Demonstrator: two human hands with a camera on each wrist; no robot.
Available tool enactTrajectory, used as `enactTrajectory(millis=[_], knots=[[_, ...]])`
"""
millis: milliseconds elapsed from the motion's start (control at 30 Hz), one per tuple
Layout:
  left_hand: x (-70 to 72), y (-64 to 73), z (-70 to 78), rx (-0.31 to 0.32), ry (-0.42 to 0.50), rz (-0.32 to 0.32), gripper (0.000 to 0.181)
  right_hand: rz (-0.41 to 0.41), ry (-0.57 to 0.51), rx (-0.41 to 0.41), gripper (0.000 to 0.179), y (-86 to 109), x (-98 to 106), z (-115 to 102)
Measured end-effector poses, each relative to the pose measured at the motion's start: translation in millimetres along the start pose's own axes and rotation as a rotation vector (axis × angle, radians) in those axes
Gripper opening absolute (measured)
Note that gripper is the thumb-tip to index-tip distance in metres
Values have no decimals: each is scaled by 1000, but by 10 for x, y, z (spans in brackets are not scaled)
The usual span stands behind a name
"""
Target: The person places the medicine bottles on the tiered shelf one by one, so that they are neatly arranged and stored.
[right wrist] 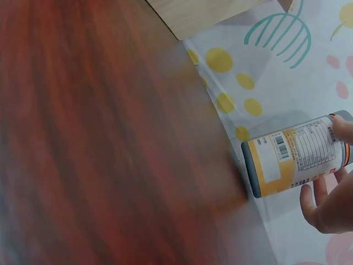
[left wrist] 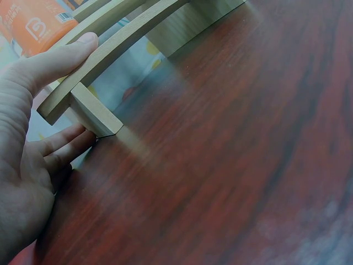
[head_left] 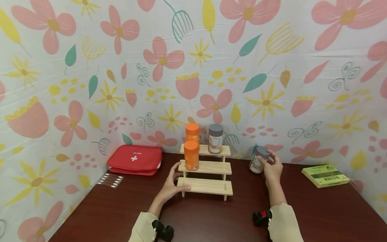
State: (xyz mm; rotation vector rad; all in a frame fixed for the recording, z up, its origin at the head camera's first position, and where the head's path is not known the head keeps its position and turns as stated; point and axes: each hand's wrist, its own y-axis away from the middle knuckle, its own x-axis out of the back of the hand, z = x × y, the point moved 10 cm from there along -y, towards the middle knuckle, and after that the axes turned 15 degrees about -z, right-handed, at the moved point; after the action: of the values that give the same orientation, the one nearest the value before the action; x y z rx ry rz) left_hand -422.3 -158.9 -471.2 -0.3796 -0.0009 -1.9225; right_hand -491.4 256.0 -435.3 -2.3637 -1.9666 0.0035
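Note:
My right hand (head_left: 273,169) grips a grey-capped bottle (head_left: 256,164) near its cap; the bottle tilts, right of a three-tier wooden stand (head_left: 205,187). The right wrist view shows its white and yellow label (right wrist: 295,152) with a barcode. At the stand's left end, my left hand (head_left: 170,188) holds the lowest tier, thumb on top and fingertips by the leg (left wrist: 96,110). One orange bottle (head_left: 191,158) stands on the middle tier. Another orange bottle (head_left: 192,129) and a second grey-capped bottle (head_left: 215,139) stand on the top tier.
A red first-aid pouch (head_left: 135,159) lies at the back left, with a packet of cotton swabs (head_left: 110,180) before it. At the right lies a yellow-green box (head_left: 325,175). A flower-patterned sheet (head_left: 193,67) hangs behind the dark wooden table (head_left: 217,218).

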Motion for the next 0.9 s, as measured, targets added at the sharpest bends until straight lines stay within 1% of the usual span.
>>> enactTrajectory(millis=[200,333,467,600,733,900], knots=[[13,10,22,-12,-4,-4,102,-3,-40,9,59,47,4,-66],[8,7,11,-11,2,0,102,-18,-61,25,61,91,9,-157],[-21,9,-18,-8,-6,-8,102,-13,-61,45,59,136,7,-259],[-25,19,-25,-8,-9,-1,102,-24,-55,59,58,180,-41,-350],[-18,24,-8,-5,-3,3,102,-49,-55,54,59,237,-105,-442],[-2,21,13,-2,7,-5,103,-103,-75,108,57,321,-250,-667]])
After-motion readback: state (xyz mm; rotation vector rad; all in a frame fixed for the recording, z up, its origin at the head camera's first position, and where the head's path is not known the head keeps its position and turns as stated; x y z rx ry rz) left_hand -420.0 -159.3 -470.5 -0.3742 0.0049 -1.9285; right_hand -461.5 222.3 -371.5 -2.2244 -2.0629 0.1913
